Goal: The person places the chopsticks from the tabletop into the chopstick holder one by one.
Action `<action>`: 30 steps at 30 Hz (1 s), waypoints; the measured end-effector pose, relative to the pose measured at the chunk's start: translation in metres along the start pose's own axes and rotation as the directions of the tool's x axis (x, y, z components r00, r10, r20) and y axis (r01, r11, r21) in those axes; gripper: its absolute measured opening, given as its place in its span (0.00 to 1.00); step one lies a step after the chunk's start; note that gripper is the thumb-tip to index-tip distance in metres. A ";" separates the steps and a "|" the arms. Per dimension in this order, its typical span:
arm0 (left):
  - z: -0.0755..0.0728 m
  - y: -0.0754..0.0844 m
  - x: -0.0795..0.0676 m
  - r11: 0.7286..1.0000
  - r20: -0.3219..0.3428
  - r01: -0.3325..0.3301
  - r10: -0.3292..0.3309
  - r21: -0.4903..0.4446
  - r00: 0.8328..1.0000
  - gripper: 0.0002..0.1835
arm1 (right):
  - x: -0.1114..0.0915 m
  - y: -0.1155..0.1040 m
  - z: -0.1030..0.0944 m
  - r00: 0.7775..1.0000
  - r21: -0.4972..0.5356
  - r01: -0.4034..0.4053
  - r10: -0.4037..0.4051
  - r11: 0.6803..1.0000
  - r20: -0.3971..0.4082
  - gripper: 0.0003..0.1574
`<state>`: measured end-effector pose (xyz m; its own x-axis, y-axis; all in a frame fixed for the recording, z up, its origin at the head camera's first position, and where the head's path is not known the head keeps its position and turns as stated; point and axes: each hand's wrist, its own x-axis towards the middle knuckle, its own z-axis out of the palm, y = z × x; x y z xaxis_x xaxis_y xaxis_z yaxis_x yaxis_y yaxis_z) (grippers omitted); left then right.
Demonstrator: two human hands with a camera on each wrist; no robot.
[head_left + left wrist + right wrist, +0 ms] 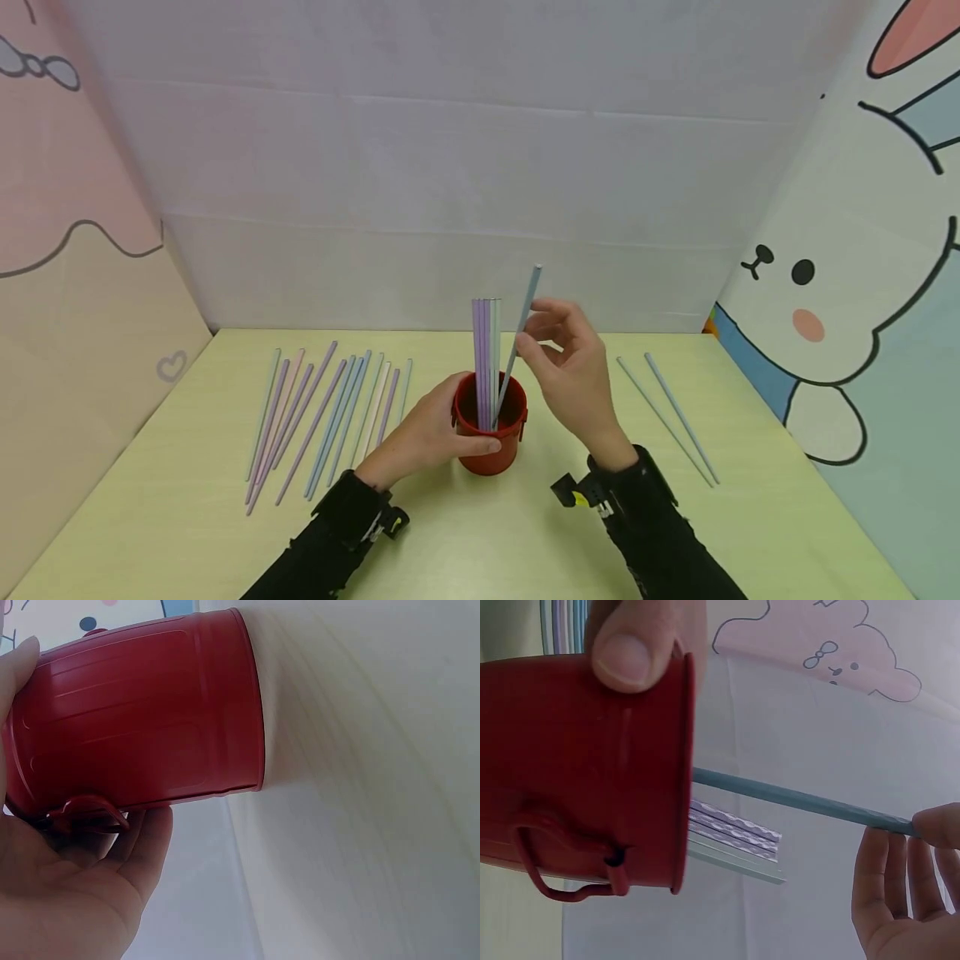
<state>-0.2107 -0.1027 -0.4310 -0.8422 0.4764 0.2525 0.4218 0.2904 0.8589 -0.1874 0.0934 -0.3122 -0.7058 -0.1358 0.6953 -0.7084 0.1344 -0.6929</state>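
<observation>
My left hand (431, 433) grips a small red metal bucket (487, 454) by its side, thumb across the front and fingers behind. In the left wrist view the bucket (142, 712) shows a side handle near the palm. Between thumb and fingers, my right hand (570, 375) pinches the upper part of a blue straw (528, 300). Its lower end is inside the bucket, and it leans to the right. Several purple straws (480, 350) and pale green straws (495, 350) stand upright in the bucket. In the right wrist view the blue straw (795, 798) enters over the rim.
To the left on the yellow table (480, 550) lie several loose straws (300, 417) in purple, pink, blue, green and white. On the right lie a pale green straw (663, 421) and a blue straw (682, 417). A white curtain (450, 167) hangs behind.
</observation>
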 end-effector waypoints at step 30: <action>-0.001 -0.001 -0.001 0.999 0.007 0.031 -0.031 0.020 1.000 0.45 | -0.016 0.052 0.020 0.975 -0.233 -0.157 0.188 0.960 0.118 0.25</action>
<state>-0.2110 -0.1039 -0.4320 -0.8525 0.4728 0.2230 0.4024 0.3212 0.8573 -0.2126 0.0827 -0.3632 -0.8212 -0.2234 0.5251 -0.5695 0.3790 -0.7294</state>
